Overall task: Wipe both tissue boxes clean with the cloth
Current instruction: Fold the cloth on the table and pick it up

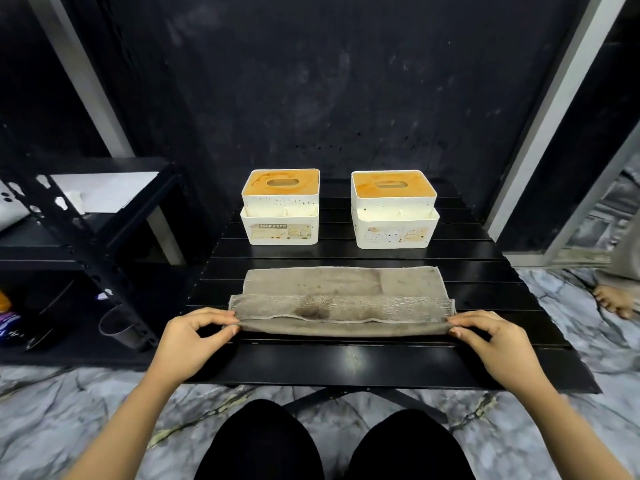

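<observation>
Both hands pinch the cloth (341,306) ends, left hand (194,336), right hand (491,341); its long axis runs left-right, tissue boxes (280,206) directly above, untouched.

Black table (381,362), metal shelf (86,237)

One readable text showed: "TISSUE HOLDER", printed in pale capitals on a dark strip at the top of the worn label (281,231) on the front of the left tissue box (280,206). Smaller lines below it on that label were too faint to read. The right tissue box (394,209) carried a stained, peeling label (398,234) on its front whose print could not be made out.
</observation>
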`<state>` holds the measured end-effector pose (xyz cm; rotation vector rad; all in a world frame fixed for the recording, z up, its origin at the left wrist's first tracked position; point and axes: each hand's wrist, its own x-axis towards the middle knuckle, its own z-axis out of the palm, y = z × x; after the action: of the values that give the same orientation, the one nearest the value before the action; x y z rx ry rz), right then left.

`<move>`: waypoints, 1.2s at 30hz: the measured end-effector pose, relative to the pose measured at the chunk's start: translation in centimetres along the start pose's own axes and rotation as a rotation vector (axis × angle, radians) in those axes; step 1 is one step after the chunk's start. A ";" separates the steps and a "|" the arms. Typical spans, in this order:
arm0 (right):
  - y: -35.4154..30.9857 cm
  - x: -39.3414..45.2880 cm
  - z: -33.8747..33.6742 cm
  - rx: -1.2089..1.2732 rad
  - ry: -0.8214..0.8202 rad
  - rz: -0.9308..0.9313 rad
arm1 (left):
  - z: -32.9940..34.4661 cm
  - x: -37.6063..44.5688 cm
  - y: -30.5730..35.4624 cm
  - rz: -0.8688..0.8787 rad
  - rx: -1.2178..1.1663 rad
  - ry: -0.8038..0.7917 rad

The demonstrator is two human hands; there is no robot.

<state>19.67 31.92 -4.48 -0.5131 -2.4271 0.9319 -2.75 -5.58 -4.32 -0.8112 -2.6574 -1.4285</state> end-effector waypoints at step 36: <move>0.6 6.2 1.6 -0.087 0.071 0.206 | 2.4 6.4 0.4 -0.204 0.081 0.037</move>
<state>13.85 34.61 -4.04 -0.8260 -2.3910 0.8766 -7.56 -0.68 -3.77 -0.5149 -2.8176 -1.3469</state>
